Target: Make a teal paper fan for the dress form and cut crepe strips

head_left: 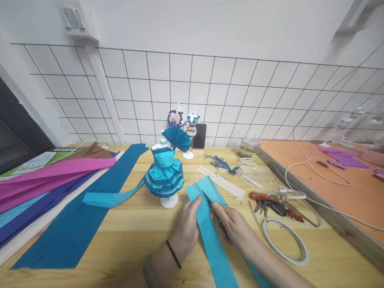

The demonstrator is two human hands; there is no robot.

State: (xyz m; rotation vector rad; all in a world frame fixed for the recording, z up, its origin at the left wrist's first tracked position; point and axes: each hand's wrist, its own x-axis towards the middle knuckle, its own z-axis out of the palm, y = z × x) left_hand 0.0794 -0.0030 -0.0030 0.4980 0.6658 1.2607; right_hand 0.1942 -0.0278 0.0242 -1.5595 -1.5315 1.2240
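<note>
A light turquoise strip of crepe paper (214, 248) is pinched in my left hand (187, 224), the thumb lying on top near its far end. My right hand (229, 222) grips a pair of scissors (207, 198), whose dark blades lie over the paper between the two hands. Part of the handles is hidden by my fingers. Beyond my left hand stands a small dress form (169, 201) in a tiered blue paper dress (164, 176) with a dark teal pleated fan (177, 139) at its shoulder. A turquoise strip (114, 199) trails leftward from the dress.
Dark blue paper (75, 224) and a pink strip (60, 176) lie at left. A tape roll (305, 252), keys on a red strap (264, 196) and a glass jar (248, 148) are at right. Behind stand smaller dress forms (192, 130) and a phone (199, 136).
</note>
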